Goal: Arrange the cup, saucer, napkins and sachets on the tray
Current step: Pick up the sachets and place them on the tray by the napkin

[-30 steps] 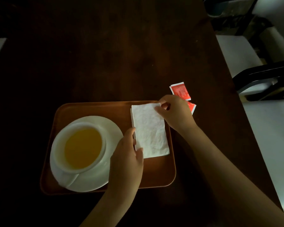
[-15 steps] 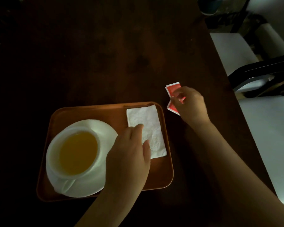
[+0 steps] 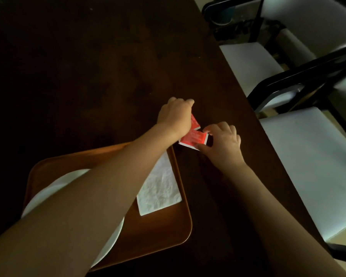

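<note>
Two red sachets lie on the dark table just beyond the tray's far right corner. My right hand point(image 3: 222, 142) pinches the near sachet point(image 3: 193, 137) between thumb and fingers. My left hand point(image 3: 175, 114) reaches across the tray and covers most of the far sachet point(image 3: 195, 121); its grip is hidden. A white napkin point(image 3: 160, 188) lies along the right side of the brown tray point(image 3: 168, 232). The white saucer point(image 3: 54, 186) shows at the tray's left. The cup is hidden under my left forearm.
The dark wooden table point(image 3: 98, 66) stretches ahead and to the left. Its right edge runs diagonally. Black-framed chairs with white seats point(image 3: 312, 162) stand close beside that edge.
My left hand left the napkin and reached across the tray to the far sachet. My right hand stayed at the sachets and now pinches the near one. The view shifted.
</note>
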A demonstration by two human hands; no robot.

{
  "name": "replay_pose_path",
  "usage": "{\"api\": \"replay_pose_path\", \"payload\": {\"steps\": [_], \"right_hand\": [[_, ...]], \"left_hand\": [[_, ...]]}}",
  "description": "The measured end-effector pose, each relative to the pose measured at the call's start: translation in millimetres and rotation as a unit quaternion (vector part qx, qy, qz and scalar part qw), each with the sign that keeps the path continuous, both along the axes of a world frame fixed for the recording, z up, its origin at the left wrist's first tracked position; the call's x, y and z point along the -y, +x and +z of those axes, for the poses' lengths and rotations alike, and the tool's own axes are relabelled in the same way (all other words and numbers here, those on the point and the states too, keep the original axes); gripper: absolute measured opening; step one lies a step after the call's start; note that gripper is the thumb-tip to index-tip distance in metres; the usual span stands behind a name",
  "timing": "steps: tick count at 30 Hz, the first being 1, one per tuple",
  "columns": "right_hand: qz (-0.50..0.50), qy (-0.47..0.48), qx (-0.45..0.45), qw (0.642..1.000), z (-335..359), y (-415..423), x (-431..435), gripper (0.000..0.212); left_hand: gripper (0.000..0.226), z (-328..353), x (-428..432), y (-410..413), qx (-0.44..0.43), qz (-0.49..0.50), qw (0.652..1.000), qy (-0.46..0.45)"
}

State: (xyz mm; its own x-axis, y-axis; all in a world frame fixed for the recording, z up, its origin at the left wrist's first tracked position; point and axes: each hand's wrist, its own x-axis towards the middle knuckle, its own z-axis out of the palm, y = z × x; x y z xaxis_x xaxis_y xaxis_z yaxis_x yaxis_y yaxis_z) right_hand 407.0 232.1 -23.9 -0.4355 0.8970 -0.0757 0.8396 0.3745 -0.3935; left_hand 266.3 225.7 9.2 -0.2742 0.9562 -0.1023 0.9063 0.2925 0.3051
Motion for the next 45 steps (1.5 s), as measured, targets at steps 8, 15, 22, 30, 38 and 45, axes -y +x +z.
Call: {"api": "replay_pose_path", "payload": {"steps": [8,15,22,30,38,45], "right_hand": [[-0.011,0.0,-0.081,0.997,1,8,9,0.039],[-0.131,-0.071,-0.245,0.958,4,24,3,0.019],[-0.181,-0.239,-0.407,0.863,17,11,-5,0.009],[-0.177,-0.273,-0.385,0.863,22,-10,1,0.008],[0.011,-0.324,-0.529,0.784,32,4,23,0.058],[0.13,-0.278,-0.509,0.804,52,3,51,0.055]], "left_hand": [[0.056,-16,-8,-13,-0.006,-0.055,0.998,-0.021],[0.028,-15,-4,-24,0.161,0.027,0.987,-0.004],[0.017,2,8,-29,0.463,0.148,0.874,-0.012],[0.014,20,33,-18,0.552,0.189,0.812,0.029],[0.023,28,65,-2,0.701,0.277,0.652,0.08],[0.018,29,103,21,0.869,0.273,0.411,0.028]]}}
